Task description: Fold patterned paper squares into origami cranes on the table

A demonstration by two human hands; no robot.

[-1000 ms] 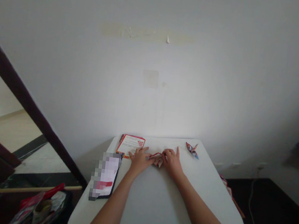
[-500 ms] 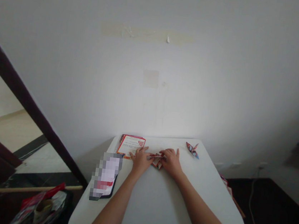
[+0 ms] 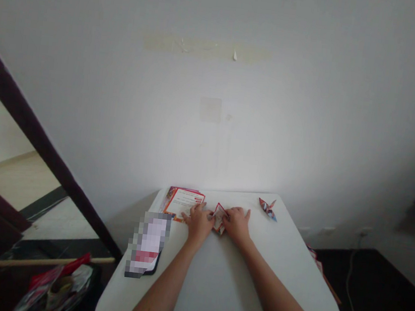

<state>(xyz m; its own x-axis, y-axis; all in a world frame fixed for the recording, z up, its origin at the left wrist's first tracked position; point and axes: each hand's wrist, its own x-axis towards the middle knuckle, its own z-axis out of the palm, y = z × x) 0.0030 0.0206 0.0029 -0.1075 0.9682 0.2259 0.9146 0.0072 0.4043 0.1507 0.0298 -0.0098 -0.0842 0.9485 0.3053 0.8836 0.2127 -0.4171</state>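
Note:
Between my hands is a small piece of folded printed paper (image 3: 219,221), red-edged, with a pointed flap standing up towards the wall. My left hand (image 3: 200,222) pinches its left side, and my right hand (image 3: 237,225) grips its right side. Parts of the paper are hidden under the fingers. Beside my left hand lies a stack of printed sheets (image 3: 183,202) with red and orange borders; the outer left fingers rest over its edge. To the right of my right hand sits a finished-looking folded paper crane (image 3: 268,210) in red and blue print.
All of this lies on a white table (image 3: 222,287) pushed against a wall. A phone (image 3: 148,243), its screen blurred out, is at the table's left edge. On the floor at lower left stands a bin (image 3: 61,288) with rubbish in it.
The paper between my hands has opened upward: a flap that lay folded flat across now stands as a point. My hands have stayed in nearly the same place.

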